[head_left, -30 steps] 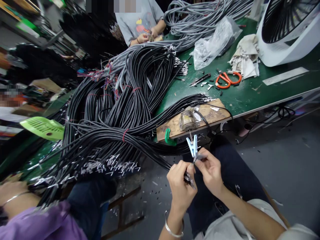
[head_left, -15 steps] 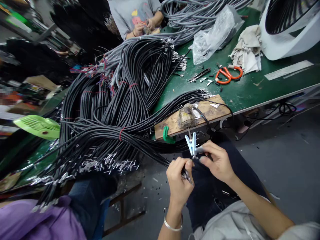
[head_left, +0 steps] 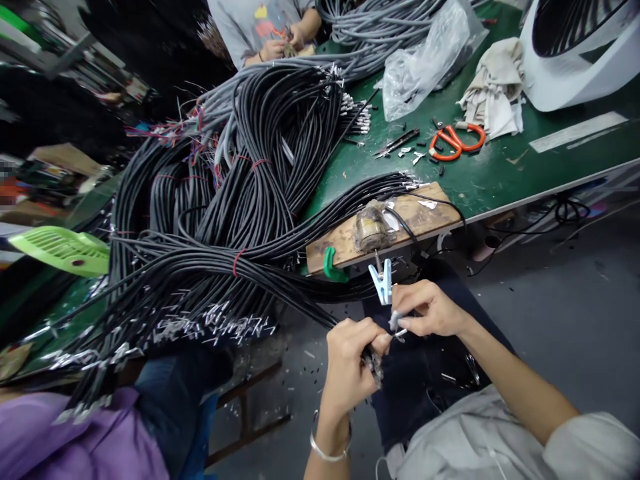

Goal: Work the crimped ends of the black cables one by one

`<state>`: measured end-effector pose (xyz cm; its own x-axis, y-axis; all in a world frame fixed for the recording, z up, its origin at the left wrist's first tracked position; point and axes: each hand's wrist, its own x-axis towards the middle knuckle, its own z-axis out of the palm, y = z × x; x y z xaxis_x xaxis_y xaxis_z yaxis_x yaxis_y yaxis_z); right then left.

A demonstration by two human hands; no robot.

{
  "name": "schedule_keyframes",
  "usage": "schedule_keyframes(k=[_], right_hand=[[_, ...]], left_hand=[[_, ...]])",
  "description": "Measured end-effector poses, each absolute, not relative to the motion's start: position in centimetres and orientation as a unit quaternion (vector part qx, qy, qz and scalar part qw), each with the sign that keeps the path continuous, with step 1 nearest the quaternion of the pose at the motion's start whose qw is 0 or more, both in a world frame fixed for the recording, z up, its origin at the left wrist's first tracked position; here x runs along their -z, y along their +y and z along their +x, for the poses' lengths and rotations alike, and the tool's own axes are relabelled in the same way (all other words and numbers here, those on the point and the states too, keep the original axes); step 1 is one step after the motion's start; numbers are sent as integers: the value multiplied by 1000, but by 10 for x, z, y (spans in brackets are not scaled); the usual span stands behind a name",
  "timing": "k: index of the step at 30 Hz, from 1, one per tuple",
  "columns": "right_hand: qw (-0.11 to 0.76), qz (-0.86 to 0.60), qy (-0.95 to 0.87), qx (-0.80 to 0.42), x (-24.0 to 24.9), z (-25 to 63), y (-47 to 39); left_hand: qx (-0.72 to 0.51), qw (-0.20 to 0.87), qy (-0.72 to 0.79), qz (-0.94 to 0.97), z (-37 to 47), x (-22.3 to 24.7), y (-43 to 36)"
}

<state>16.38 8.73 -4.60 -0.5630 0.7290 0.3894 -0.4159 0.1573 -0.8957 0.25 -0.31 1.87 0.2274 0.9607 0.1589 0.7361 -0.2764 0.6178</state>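
Moved slightly nearer since the earlier frame, the right hand [head_left: 425,310] pinches a small whitish piece [head_left: 399,331], perhaps a cable end, near the blue clip [head_left: 383,285]. Beside it, the left hand [head_left: 350,363] has fingers curled closed on black cables [head_left: 280,285] reaching from the left.

Left grip [head_left: 353,357] curls closed; right grip [head_left: 430,309] pinches just beside it.

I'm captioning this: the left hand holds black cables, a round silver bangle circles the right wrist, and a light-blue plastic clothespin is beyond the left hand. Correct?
Almost: the head view shows the silver bangle around the left wrist, not the right. The left hand holds black cables; the light-blue plastic clothespin is beyond that hand.
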Motion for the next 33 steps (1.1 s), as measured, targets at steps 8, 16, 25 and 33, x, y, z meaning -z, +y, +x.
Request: schedule_keyframes(k=[8,16,25,33], right_hand=[[503,-368,-654,-430,27,177,69],[463,-318,-813,-155,32,179,49],[565,-423,-662,-252,43,139,35],[503,-495,-561,-434,76,152,60]], left_hand=[[-315,179,618,698,13,-6,-2],[-299,177,648,678,19,-7,0],[-338,143,663,652,27,-3,2],[-364,165,627,669,18,-3,-5]])
